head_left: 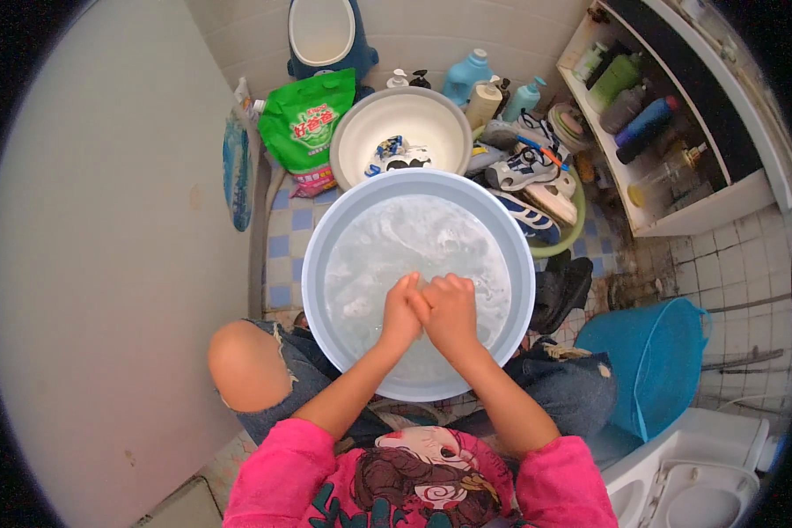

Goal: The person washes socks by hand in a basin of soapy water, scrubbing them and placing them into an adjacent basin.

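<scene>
Head view: you had your left hand and right hand together over the middle of the light blue basin, and the cloudy, whitish water lay below them. Both hands were curled with the fingers bent in, the two touching where they met. Whether anything was pinched between them you could not tell from this angle, nor whether the fingertips were wet.

As for progress, the basin stood filled, and pale swirls, probably suds, were spread through the water, so the preparing looked done. Nothing solid could be made out in it. The shoes lay piled in the green basin ahead and to your right, outside the water; if they belonged to the work, they were likely left to do. The white basin stood just beyond yours, its near edge hidden behind your basin's rim.

The light blue basin sat in front of you, between your knees, with its mouth facing up toward you. Being round, it showed no long axis and pointed no particular way.
</scene>
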